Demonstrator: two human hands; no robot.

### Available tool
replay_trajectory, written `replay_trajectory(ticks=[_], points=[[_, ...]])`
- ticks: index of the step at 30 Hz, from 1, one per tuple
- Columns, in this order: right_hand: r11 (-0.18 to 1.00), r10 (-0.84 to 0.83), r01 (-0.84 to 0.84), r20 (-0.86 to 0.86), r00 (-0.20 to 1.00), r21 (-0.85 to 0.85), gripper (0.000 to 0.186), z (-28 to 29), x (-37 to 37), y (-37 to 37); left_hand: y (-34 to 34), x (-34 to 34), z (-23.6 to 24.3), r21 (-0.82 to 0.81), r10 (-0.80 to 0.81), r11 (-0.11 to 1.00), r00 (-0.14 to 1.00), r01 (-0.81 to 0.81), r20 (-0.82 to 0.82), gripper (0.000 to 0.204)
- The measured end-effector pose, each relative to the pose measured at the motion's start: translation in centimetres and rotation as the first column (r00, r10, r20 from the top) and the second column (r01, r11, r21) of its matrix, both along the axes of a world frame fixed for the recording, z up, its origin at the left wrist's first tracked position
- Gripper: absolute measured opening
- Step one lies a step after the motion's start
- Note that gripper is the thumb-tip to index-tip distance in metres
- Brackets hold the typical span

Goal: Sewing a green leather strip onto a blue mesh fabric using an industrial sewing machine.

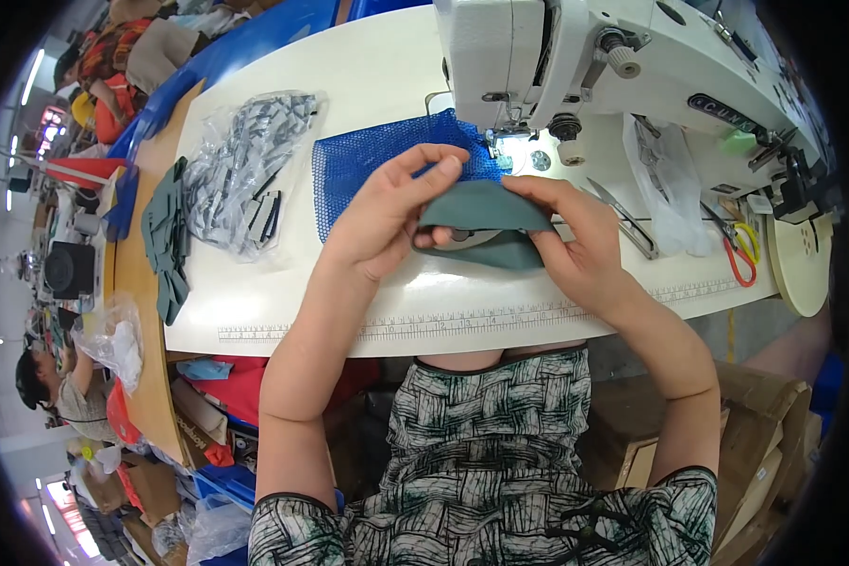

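"Just in front of the machine [509,57], is that the green cloth [486,203]?"

"Yes, between both hands, over the table [406,292]. It's bent so that a gap opens along its front; something dark inside that gap is hard to make out."

"And the grip?"

"The right hand [583,241] pinches its right end between fingers and thumb. The left hand [391,208] has its lower fingers at the left end, partly covered by the cloth; its thumb and forefinger come together above, and I can't tell whether they pinch anything."

"What else is covered?"

"Part of the blue mesh [349,160], behind the left hand. Glare blurs the needle area, and the upper border cuts off the machine."

"Room to move?"

"White surface shows between the cloth and the ruler [434,323] along the front edge. Leftward lie the mesh, then the bag of strips [250,170]. Rightward, a metal tool [646,243] lies near the right hand, the scissors [729,234] farther off."
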State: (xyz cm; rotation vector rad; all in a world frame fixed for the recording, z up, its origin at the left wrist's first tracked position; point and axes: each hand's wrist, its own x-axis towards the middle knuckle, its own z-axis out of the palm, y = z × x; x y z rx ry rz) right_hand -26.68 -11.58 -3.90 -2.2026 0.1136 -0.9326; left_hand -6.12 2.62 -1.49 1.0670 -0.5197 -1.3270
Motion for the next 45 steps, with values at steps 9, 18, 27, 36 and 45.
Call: replay_trajectory(ticks=[9,18,27,36,45], points=[[0.651,0.242,0.07,-0.294,0.924,0.756,0.034,0.8,0.1,-0.5,0.3,-0.1,-0.3,-0.181,0.014,0.983,0.989,0.014,0.149,0.041],[0.683,0.22,0.004,-0.211,0.952,0.73,0.028,0.5,0.0,-0.6,0.4,-0.5,-0.2,-0.056,0.139,0.99,0.878,-0.127,0.458,0.025],[0.992,-0.098,0.1,0.029,0.995,-0.073,0.019,-0.1,0.6,-0.2,0.1,-1.7,-0.6,-0.041,-0.066,0.991,0.729,0.128,0.681,0.023],[0.825,-0.065,0.123,-0.124,0.99,0.552,0.027,0.3,-0.4,-0.5,0.5,-0.6,0.4,-0.083,0.037,0.997,0.832,0.011,0.553,0.013],[0.809,0.133,-0.006,-0.174,0.976,0.587,0.033,0.4,-0.4,-0.6,0.6,-0.3,0.3,-0.039,0.147,0.989,0.885,-0.145,0.442,0.017]])
